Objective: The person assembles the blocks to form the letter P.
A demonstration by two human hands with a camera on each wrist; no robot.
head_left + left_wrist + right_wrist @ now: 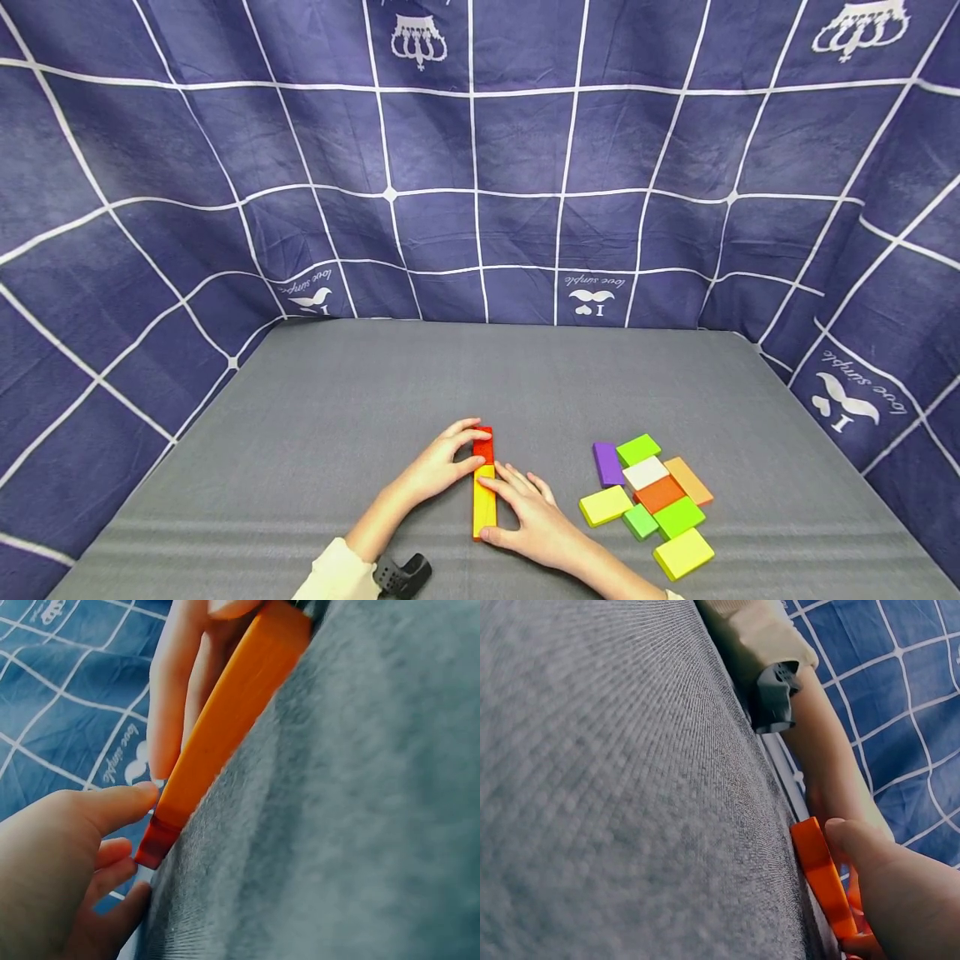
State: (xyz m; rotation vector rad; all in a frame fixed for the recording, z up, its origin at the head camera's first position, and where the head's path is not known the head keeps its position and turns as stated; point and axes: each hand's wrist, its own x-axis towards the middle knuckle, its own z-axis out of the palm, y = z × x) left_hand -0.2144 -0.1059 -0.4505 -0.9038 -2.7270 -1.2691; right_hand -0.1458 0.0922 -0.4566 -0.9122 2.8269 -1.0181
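Note:
A red block (483,450) and a longer yellow-orange block (484,512) lie end to end on the grey cloth, forming one straight line. My left hand (438,463) pinches the red block, its thumb near the seam and its fingers toward the far end. From the right, my right hand (538,525) spans the yellow-orange block, thumb at the near end and index finger close to the seam. In the left wrist view, the orange side (229,724) of the long block meets the red block (157,840). The right wrist view shows the right thumb (847,834) against that long block (823,877).
Right of my hands lies a flat cluster of blocks: purple (608,464), white (646,473), orange (689,481), red-orange (661,495), and several green and yellow ones. A black band (402,575) is on the left wrist. Blue grid-patterned curtain (517,229) surrounds the grey surface (360,375).

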